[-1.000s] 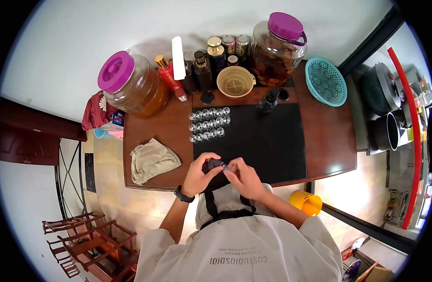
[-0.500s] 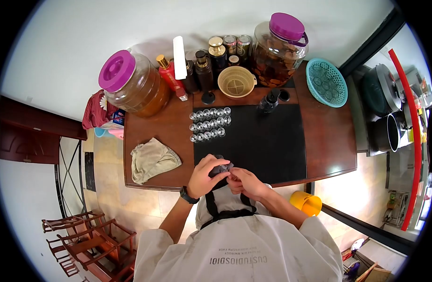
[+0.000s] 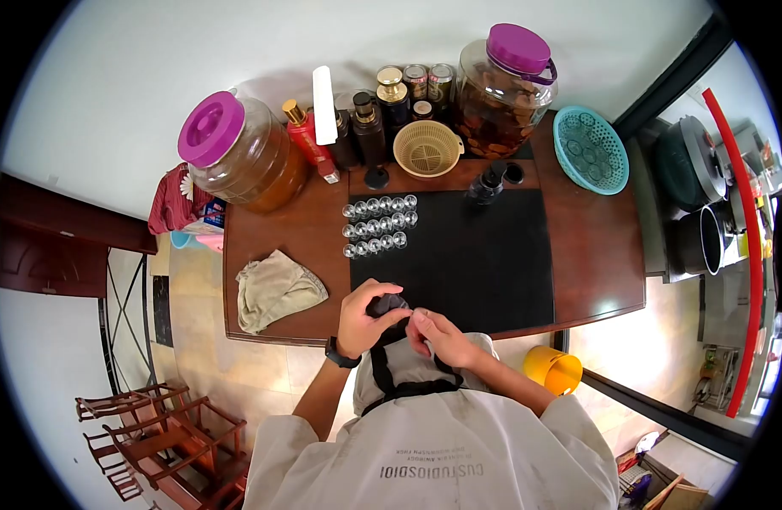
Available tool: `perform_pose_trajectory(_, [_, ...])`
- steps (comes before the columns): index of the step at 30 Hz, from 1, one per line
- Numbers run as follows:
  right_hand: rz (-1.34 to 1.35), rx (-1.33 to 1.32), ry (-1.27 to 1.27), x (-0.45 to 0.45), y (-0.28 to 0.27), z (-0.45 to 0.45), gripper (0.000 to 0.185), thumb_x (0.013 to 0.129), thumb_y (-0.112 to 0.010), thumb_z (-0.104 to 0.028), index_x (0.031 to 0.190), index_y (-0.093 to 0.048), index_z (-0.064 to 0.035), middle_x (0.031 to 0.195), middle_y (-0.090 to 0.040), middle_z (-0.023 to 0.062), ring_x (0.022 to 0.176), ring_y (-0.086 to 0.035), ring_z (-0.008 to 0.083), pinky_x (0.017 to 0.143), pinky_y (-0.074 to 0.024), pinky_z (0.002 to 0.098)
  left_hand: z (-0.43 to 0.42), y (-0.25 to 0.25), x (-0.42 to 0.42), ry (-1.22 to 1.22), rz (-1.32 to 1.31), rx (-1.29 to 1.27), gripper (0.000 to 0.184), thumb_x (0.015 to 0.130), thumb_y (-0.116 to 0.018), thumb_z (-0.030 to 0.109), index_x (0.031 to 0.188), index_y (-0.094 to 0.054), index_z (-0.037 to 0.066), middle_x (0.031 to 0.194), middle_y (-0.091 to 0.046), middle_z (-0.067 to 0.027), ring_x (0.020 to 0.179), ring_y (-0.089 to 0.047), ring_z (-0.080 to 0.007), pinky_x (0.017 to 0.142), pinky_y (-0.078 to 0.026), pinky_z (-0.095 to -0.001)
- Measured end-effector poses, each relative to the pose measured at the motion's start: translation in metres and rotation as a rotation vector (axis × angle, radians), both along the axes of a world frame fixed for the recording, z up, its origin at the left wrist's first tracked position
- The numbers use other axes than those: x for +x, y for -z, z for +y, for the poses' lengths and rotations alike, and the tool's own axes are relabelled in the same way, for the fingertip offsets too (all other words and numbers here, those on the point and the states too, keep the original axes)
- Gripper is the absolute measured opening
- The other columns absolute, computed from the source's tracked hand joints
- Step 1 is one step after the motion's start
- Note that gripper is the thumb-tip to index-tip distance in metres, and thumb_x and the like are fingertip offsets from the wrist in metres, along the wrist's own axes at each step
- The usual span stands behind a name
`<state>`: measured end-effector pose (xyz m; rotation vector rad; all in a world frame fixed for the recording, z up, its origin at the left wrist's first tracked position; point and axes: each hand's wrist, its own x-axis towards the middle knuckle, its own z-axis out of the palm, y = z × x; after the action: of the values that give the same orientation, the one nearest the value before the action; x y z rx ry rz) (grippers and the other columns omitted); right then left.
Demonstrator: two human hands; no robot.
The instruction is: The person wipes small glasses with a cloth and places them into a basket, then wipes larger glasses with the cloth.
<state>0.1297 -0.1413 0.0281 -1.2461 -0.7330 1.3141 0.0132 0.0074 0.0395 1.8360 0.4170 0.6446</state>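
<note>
My left hand (image 3: 363, 321) is closed around a dark grey cloth (image 3: 389, 304) at the front edge of the black mat (image 3: 484, 263). Right beside it, my right hand (image 3: 440, 334) has its thumb and fingers pinched near the cloth's right side; what they hold is too small to make out. Beyond my hands, small clear glasses (image 3: 374, 225) stand in three rows on the mat's left part. A beige cloth (image 3: 278, 291) lies on the table to the left. A dark bottle (image 3: 484, 185) stands at the mat's back edge.
Large jars with purple lids stand at the back left (image 3: 250, 161) and back right (image 3: 503, 102). Between them are several bottles, cans and a beige basket (image 3: 427, 149). A turquoise basket (image 3: 591, 150) sits at the right. A yellow bucket (image 3: 553, 370) is below the table edge.
The clear piece seen between my fingers a second ago no longer shows. My right hand's fingers have curled in and shifted slightly, while my left hand keeps hold of the dark cloth.
</note>
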Motion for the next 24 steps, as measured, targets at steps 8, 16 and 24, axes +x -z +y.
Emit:
perform_pose_trajectory(8, [0.275,0.012,-0.018,-0.001,0.007,0.002,0.03,0.104,-0.039,-0.034,0.093,-0.049,-0.0083,0.068,-0.046,-0.0013,0.059,-0.042,0.0068,0.054,-0.036,0.024,0.003,-0.015,0.002,0.056,0.02,0.057,0.035,0.074,-0.079,0.006,0.105,-0.063,0.005,0.082,-0.056,-0.0074,0.069,-0.055,-0.0181,0.063,-0.045,-0.0272])
perform_pose_trajectory(16, [-0.013,0.049,0.094,0.001,0.002,0.0,0.014,0.102,-0.047,-0.017,0.1,-0.048,-0.0037,0.078,-0.05,0.0001,0.069,-0.046,0.0068,0.063,-0.0413,0.0233,-0.013,0.011,0.0,-0.093,-0.192,-0.387,0.045,0.08,-0.074,0.004,0.12,-0.054,0.004,0.101,-0.053,-0.0045,0.086,-0.054,-0.0123,0.077,-0.045,-0.0254])
perform_pose_trajectory(24, [-0.168,0.124,0.107,-0.002,0.002,0.007,0.015,0.1,-0.051,-0.016,0.102,-0.047,-0.0014,0.076,-0.054,0.0034,0.069,-0.05,0.0085,0.063,-0.0438,0.0253,-0.023,0.017,-0.005,0.103,-0.14,-0.507,0.05,0.088,-0.066,0.002,0.132,-0.043,0.003,0.113,-0.055,-0.0067,0.1,-0.055,-0.0118,0.087,-0.045,-0.0277])
